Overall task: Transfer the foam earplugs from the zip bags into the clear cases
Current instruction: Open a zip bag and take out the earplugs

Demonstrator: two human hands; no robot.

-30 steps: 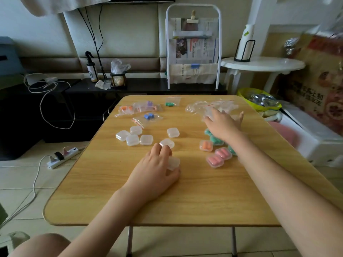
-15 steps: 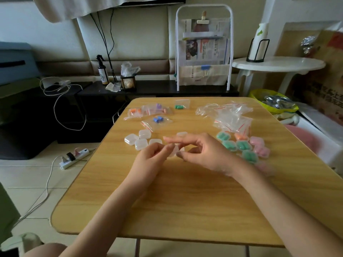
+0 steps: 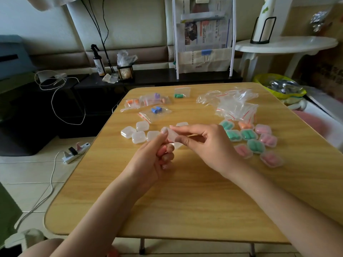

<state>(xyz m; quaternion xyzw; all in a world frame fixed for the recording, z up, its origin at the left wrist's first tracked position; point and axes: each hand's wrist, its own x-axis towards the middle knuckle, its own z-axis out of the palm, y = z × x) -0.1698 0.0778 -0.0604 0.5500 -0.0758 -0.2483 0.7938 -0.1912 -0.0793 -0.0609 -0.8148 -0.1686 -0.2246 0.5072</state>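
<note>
Both hands, left hand (image 3: 152, 160) and right hand (image 3: 207, 145), pinch one clear case (image 3: 171, 135) upright above the table (image 3: 185, 191).

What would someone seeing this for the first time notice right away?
Both hands meet above the middle of the light wooden table: the left hand and right hand together hold one small clear plastic case. To the right lies a cluster of clear cases filled with green, pink and orange earplugs, and behind it a heap of empty zip bags.
</note>
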